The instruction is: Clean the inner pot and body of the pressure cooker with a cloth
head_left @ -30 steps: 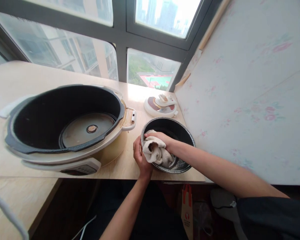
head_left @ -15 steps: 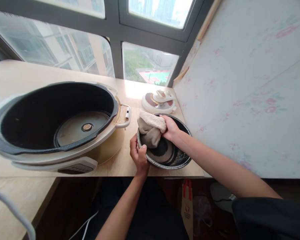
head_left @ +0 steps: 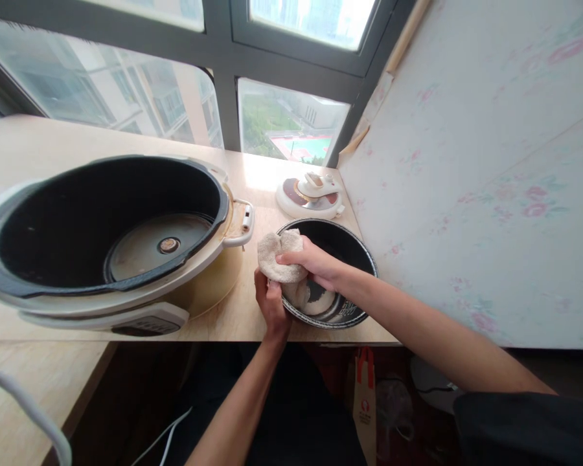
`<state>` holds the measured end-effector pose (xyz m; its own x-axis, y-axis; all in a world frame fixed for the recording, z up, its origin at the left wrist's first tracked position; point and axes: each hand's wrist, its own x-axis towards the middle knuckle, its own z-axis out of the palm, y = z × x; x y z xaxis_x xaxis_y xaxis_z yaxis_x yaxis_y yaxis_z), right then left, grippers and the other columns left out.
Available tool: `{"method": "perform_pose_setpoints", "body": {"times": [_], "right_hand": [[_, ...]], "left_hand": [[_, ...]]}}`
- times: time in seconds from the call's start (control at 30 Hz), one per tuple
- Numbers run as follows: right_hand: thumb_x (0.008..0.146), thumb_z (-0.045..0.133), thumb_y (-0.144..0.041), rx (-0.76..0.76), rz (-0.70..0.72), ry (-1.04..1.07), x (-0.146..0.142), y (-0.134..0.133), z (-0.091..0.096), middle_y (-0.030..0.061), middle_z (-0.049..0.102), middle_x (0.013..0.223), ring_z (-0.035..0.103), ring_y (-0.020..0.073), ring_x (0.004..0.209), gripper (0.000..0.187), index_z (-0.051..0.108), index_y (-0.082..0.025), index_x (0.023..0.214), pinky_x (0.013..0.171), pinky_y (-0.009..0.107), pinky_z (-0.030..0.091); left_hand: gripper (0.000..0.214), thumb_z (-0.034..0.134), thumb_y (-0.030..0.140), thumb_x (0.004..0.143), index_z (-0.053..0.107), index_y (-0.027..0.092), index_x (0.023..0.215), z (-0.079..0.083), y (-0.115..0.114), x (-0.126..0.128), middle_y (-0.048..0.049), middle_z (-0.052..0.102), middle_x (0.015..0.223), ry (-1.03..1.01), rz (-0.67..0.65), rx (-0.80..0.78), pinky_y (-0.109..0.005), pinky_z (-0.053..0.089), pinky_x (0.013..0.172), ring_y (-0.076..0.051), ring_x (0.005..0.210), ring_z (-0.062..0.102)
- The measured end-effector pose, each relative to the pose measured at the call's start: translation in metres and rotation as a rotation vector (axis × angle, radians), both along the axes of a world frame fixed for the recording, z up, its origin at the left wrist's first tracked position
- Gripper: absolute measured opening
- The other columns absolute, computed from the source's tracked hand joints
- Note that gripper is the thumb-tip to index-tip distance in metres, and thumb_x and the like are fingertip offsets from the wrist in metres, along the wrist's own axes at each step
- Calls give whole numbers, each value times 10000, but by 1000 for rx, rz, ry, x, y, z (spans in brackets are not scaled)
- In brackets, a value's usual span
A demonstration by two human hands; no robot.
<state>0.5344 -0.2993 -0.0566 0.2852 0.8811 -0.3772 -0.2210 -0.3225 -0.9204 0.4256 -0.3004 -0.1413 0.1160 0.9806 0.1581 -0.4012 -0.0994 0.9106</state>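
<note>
A black inner pot [head_left: 352, 249] with a pale, worn bottom stands on the wooden counter [head_left: 218, 327]. My right hand [head_left: 313, 259] grips a beige cloth [head_left: 282, 259], thumb on top, over the pot's left rim. Part of the cloth hangs down inside the pot. At the pot's left side, my left hand [head_left: 272, 304] is closed around the rim, its fingers partly hidden by the cloth and the wall of the pot.
To the left stands a large open cooker body [head_left: 208, 285] with a side handle [head_left: 245, 226]. A white lid-like part [head_left: 311, 194] lies behind the pot. A flowered wall [head_left: 490, 194] borders the right; windows [head_left: 291, 123] rise behind. Below the counter is a paper bag [head_left: 364, 408].
My right hand has moved the cloth left, from inside the pot up onto its left rim. My left hand stays at the rim.
</note>
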Motion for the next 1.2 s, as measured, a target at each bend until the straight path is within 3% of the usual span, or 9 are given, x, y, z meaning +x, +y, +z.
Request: {"method": "perform_pose_setpoints", "body": {"times": [0.13,0.23,0.53,0.73,0.9,1.03,1.2], "right_hand": [[591,790,-175,-52,157,10,7,-3,2,-3,676,852,636,166,824,414,656,-165,982,755,255,506],[616,776,-169,-70,226,43,9,-6,4,-9,667,875,631,161,829,435,637,-183,1028,755,249,506],[642,844,-221,-44,513,73,15,-10,19,3,660,993,624,168,906,521,571,-187,1084,799,259,507],[599,870,-215,-57,708,-136,29,-11,13,-12,624,1049,609,180,984,666,508,-205,1158,853,275,510],[543,853,-158,-71,956,-453,40,-8,-2,23,605,1166,584,223,1106,824,487,-189,1281,974,320,479],[533,860,-148,-48,1113,-707,43,-3,-5,90,586,1286,560,282,1199,896,498,-165,1353,1054,369,439],[596,817,-150,-290,1355,-964,41,-2,14,106,584,1274,627,299,1107,929,494,-208,1465,904,341,509]], "left_hand": [[511,447,545,955,661,197,1263,-8,-1,4,-95,666,1284,-155,-60,-94,-418,426,1097,-288,1266,570],[530,465,573,959,666,205,1283,-11,-1,6,-89,661,1337,-234,-77,-177,-415,389,1144,-283,1314,550],[505,546,569,908,714,167,1163,-11,0,9,-91,719,1162,-246,8,-336,-397,450,1065,-272,1186,622],[526,474,564,937,686,193,1245,-10,0,1,-95,703,1245,-135,-33,-216,-411,493,1027,-285,1198,630],[464,596,486,884,692,184,1222,-9,4,-3,-91,720,1183,-2,4,-142,-390,521,990,-267,1112,668],[470,661,474,837,701,184,1205,-10,8,-8,-93,731,1164,-9,-17,-132,-404,535,988,-272,1089,688],[434,718,395,809,718,166,1178,-9,16,-19,-115,739,1176,43,-66,-94,-440,520,1032,-284,1118,689]]}}
